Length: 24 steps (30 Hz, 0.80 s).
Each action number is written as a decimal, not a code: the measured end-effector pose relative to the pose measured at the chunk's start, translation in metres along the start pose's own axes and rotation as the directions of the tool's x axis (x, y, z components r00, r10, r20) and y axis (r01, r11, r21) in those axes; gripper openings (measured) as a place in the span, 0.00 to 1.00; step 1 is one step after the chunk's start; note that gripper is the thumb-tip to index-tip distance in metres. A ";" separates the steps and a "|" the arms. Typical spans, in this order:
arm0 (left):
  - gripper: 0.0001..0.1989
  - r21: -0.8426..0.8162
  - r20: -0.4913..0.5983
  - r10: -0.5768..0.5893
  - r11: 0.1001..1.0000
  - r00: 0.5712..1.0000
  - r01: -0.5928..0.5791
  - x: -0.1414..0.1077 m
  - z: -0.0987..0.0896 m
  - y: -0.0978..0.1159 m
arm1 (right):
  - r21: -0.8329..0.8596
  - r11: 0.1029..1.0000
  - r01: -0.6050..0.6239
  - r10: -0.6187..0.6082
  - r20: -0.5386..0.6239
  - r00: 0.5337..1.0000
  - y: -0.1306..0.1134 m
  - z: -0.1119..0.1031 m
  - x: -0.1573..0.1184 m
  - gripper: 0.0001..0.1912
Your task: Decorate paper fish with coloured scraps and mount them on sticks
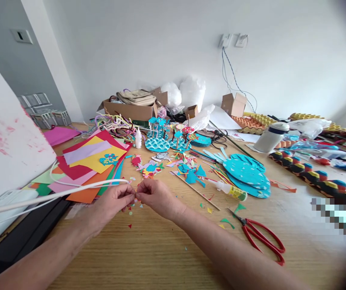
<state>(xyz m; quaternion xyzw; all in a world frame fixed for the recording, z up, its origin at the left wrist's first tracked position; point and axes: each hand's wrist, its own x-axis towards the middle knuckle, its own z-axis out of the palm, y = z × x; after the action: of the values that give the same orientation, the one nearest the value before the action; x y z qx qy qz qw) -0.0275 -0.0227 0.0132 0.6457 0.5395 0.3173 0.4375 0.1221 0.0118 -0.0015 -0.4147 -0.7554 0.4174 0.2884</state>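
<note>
Forearms (pixel 70 243) enter from the lower corners; red-handled scissors (pixel 245 222) lie lower right. Left hand (pixel 118 197) and right hand (pixel 157 197) meet near centre, thumbs and fingers pinched closed, any contents too small to tell; paper scraps (pixel 129 226) lie about them. Beyond, just above centre: blue paper models (pixel 157 144).

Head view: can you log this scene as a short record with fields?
Left hand: pinched, fingertips close to the right hand's
Right hand: pinched
Anything held: too small to make out
Surface: wooden table
Left side: colored paper sheets
Ahead: paper scraps
Right side: glue bottle, red-handled scissors
</note>
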 end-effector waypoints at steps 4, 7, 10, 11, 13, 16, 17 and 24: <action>0.12 0.023 0.006 0.000 1.000 1.000 0.000 -0.001 0.001 0.000 | 0.059 0.996 -0.068 0.067 0.020 0.998 0.003 -0.005 -0.002 0.02; 0.12 0.080 0.026 0.025 0.996 0.999 -0.027 0.001 0.000 -0.001 | 0.057 0.991 -0.120 0.116 0.074 0.991 0.003 -0.011 -0.005 0.04; 0.11 0.201 0.041 0.068 0.977 0.997 -0.075 0.005 -0.001 -0.005 | 0.001 0.991 -0.136 0.135 0.110 0.985 0.001 -0.013 -0.009 0.05; 0.10 0.243 0.045 0.087 0.965 0.995 -0.096 0.007 0.000 -0.007 | -0.024 0.990 -0.137 0.139 0.106 0.985 0.001 -0.014 -0.010 0.05; 0.09 0.315 0.057 0.124 0.939 0.991 -0.136 0.010 0.001 -0.011 | -0.052 0.988 -0.143 0.148 0.094 0.985 0.001 -0.014 -0.011 0.05; 0.09 0.376 0.074 0.145 0.913 0.987 -0.162 0.014 0.005 -0.016 | -0.036 0.986 -0.161 0.163 0.083 0.983 0.003 -0.014 -0.012 0.04; 0.09 0.384 0.075 0.143 0.909 0.987 -0.161 0.014 0.006 -0.016 | -0.024 0.986 -0.165 0.166 0.078 0.983 0.004 -0.014 -0.013 0.03; 0.08 0.378 0.104 0.171 0.905 0.980 -0.198 0.016 0.012 -0.012 | -0.015 0.989 -0.146 0.147 0.063 0.987 0.003 -0.019 -0.020 0.02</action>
<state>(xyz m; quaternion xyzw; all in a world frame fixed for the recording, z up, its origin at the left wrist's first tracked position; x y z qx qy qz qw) -0.0184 -0.0093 -0.0038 0.7777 0.5126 0.2222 0.2881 0.1478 0.0030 0.0035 -0.4571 -0.7339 0.4464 0.2306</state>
